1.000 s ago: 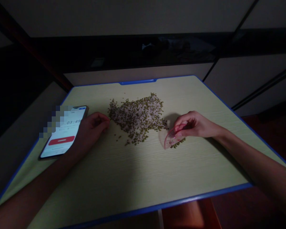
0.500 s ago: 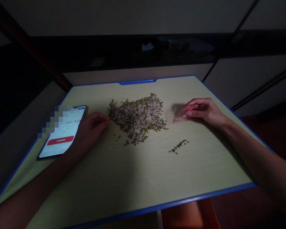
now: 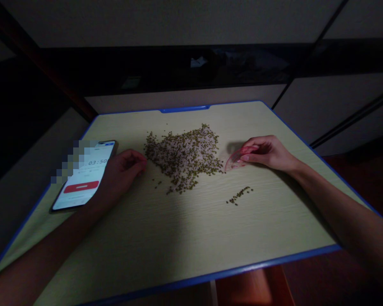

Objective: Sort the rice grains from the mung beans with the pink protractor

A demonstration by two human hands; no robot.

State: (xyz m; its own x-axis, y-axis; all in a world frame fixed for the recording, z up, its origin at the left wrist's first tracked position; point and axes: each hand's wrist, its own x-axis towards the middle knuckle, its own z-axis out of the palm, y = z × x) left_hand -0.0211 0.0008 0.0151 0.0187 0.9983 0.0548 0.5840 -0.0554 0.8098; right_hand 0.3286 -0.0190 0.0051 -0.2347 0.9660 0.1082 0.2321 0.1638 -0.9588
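With right hand (image 3: 268,154), gripping clear, red-edged piece (image 3: 233,162) just beside grain pile (image 3: 187,157); with left hand (image 3: 123,170) curled, cannot tell if gripping anything. Probably light, rather stiff, slippery: better to pinch by rim.

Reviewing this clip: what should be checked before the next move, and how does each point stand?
1. Right hand grips the clear plastic piece: ok, pinched between thumb and fingers.
2. Short row of green beans separate from the mixed pile: ok, bare tabletop lies between them.
3. Mixed pile kept off the table edges: ok.
4. Phone screen fully in view: not ok, the left hand and arm overlap its right side.
5. Left hand off the pile: cannot tell, its fingertips are right by the pile's left edge.
6. Plastic piece's edge on the tabletop: cannot tell.
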